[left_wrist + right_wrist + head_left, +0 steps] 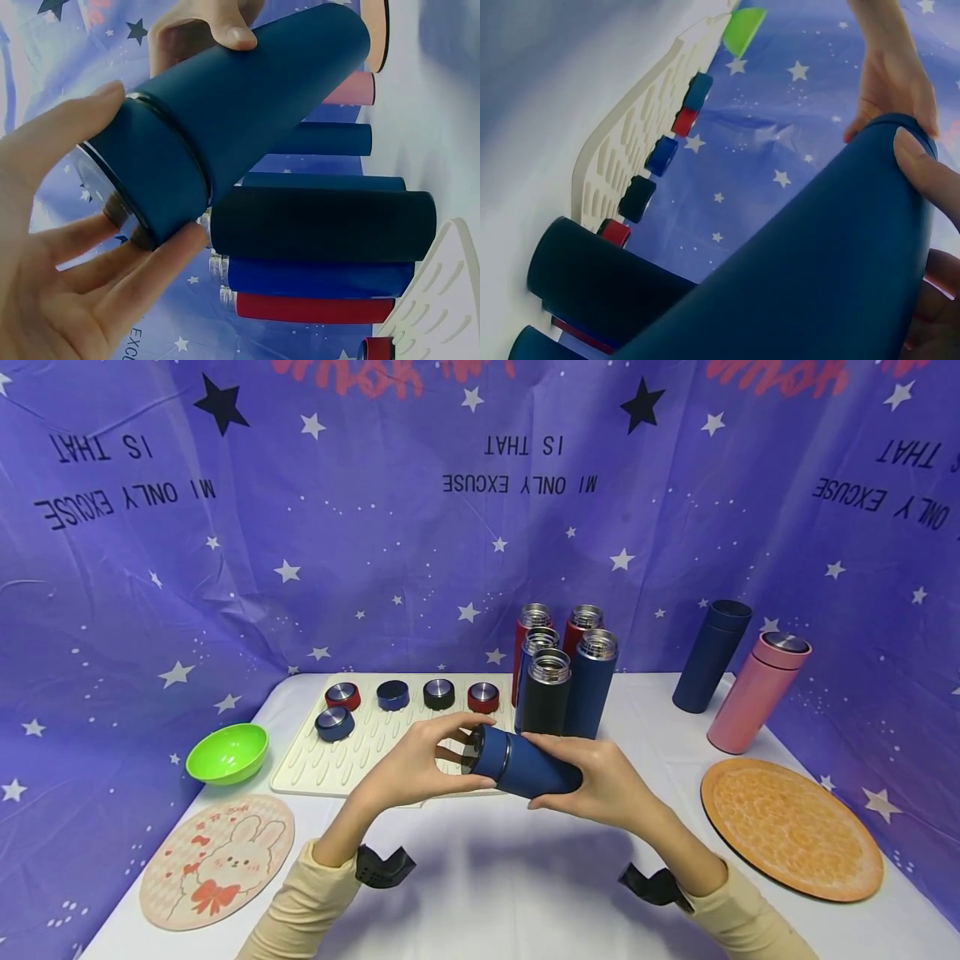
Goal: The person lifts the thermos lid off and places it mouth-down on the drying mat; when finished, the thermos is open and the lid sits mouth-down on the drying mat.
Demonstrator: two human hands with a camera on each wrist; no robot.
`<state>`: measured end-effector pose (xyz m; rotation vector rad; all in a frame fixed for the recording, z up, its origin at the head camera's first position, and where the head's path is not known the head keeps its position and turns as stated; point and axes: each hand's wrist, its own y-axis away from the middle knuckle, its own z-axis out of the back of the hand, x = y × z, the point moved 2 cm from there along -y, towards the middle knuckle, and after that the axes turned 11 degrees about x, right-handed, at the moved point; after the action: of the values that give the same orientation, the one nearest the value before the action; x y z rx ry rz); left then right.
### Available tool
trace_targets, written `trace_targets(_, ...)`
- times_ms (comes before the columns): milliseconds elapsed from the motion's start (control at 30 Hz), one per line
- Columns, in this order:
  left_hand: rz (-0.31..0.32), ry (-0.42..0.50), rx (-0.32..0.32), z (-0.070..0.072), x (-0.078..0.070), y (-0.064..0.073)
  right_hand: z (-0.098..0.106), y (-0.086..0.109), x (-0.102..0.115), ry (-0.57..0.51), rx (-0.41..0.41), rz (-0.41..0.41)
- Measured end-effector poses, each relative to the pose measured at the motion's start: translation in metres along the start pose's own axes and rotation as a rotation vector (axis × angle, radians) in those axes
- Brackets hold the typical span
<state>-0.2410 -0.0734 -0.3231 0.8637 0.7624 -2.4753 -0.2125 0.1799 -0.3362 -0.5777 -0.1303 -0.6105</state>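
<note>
A dark blue thermos bottle (536, 770) is held tilted above the front of the table, its lid (491, 752) pointing left. My left hand (420, 762) grips the lid between thumb and fingers. In the left wrist view, a dark ring (180, 142) runs between lid and body, and the lid's end (105, 184) looks shiny. My right hand (603, 772) holds the body near its base, thumb and fingers on opposite sides. Behind it stand several lidless bottles, among them a black one (546, 697), a blue one (592, 681) and a red one (522, 652).
Several loose lids, including a black one (438, 693), lie on a cream drying mat (375, 768). A green bowl (228, 756) and rabbit placemat (225, 864) are at left. At right are lidded navy (711, 656) and pink (759, 693) bottles and an orange round placemat (791, 831).
</note>
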Motion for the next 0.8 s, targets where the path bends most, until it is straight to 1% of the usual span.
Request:
trace_targets(67, 0.02, -0.002, -0.003, 0.0, 0.001, 0.0, 0.0, 0.0, 0.0, 0.028, -0.006, 0.003)
trace_targets(133, -0.005, -0.018, 0.008, 0.0, 0.001, -0.001, 0.0, 0.0, -0.002, -0.003, 0.02, -0.01)
trace_targets(200, -0.06, -0.035, 0.031, 0.0, 0.0, -0.001, 0.0, 0.0, -0.006, -0.073, 0.071, -0.036)
trace_targets(333, -0.171, -0.052, 0.095, -0.001, -0.003, -0.003, 0.001, 0.002, -0.017, -0.283, 0.202, -0.107)
trace_targets(433, -0.209, -0.056, 0.119, -0.002, -0.004, -0.003, 0.001, 0.002, -0.02, -0.384, 0.254, -0.139)
trace_targets(500, -0.214, -0.059, 0.115, -0.002, -0.004, -0.003, 0.001, 0.002, -0.02, -0.396, 0.257, -0.145)
trace_targets(567, -0.195, -0.058, 0.098, -0.002, -0.004, -0.003, 0.0, 0.001, -0.018, -0.364, 0.234, -0.141)
trace_targets(633, -0.15, -0.04, 0.071, -0.001, -0.003, -0.002, 0.0, 0.001, -0.016, -0.294, 0.191, -0.129)
trace_targets(800, 0.021, 0.027, -0.039, -0.001, 0.002, 0.0, -0.002, -0.001, -0.006, -0.101, 0.057, -0.06)
